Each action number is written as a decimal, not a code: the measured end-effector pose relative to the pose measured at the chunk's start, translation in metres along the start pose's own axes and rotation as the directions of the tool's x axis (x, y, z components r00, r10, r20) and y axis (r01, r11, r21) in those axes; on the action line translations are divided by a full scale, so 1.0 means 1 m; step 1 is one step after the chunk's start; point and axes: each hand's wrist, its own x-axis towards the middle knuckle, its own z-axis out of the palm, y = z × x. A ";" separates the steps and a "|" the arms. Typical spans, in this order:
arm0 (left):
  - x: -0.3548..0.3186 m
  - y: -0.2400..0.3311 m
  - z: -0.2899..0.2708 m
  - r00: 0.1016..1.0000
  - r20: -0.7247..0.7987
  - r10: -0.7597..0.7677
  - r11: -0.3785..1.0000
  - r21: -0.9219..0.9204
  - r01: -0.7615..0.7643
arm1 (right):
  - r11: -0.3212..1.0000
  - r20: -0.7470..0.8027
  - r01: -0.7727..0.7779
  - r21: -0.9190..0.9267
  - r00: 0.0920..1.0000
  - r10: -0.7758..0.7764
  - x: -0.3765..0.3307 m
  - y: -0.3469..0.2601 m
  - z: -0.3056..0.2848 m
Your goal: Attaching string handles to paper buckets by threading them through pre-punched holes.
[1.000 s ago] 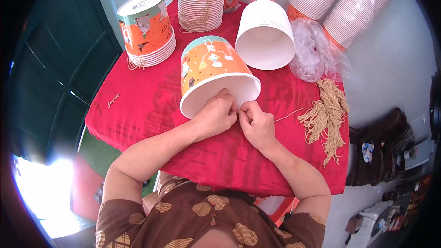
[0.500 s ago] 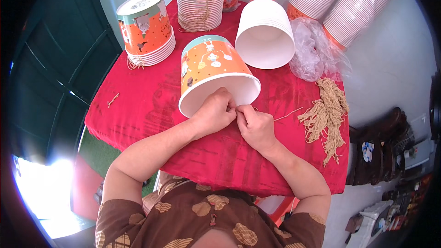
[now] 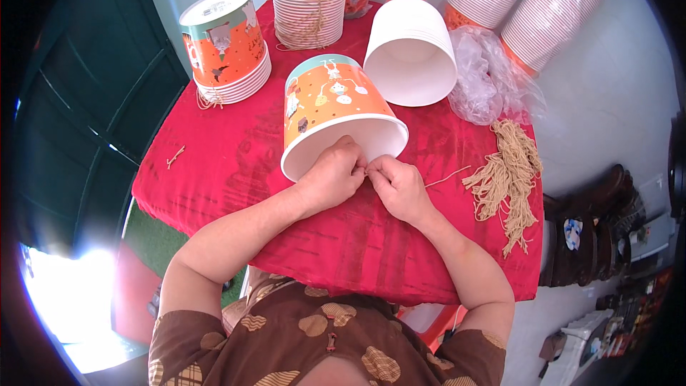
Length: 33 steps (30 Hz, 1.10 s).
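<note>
An orange paper bucket (image 3: pixel 341 96) with a teal base band and white cartoon figures lies tilted on the table, its white mouth toward me. My left hand (image 3: pixel 332 175) is closed in a pinch at the near lower rim, its knuckles in front of the bucket's mouth. Beside it my right hand (image 3: pixel 399 184) pinches a thin tan string; the fingertips of both hands meet at the rim. A loose end of string (image 3: pixel 449 176) trails out to the right of my right hand. How the string runs between the fingertips is hidden.
A red cloth (image 3: pixel 236 164) covers the table. Upside-down nested buckets (image 3: pixel 225 50) stand left; white nested buckets (image 3: pixel 409 50) lie behind right. Tall bucket stacks (image 3: pixel 309 3) rise at the back. Crumpled clear plastic (image 3: pixel 489 78) and a tan string bundle (image 3: pixel 506 175) lie right; a string scrap (image 3: pixel 176 157) left.
The bucket has turned slightly, its printed figures shifting to the right. My right fingertips have moved a little left and up, closer against my left fingers.
</note>
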 end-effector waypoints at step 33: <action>0.001 -0.002 -0.008 0.999 0.043 -0.021 1.000 0.000 0.021 | 0.996 -0.083 -0.012 0.087 0.996 0.020 -0.005 -0.008 0.000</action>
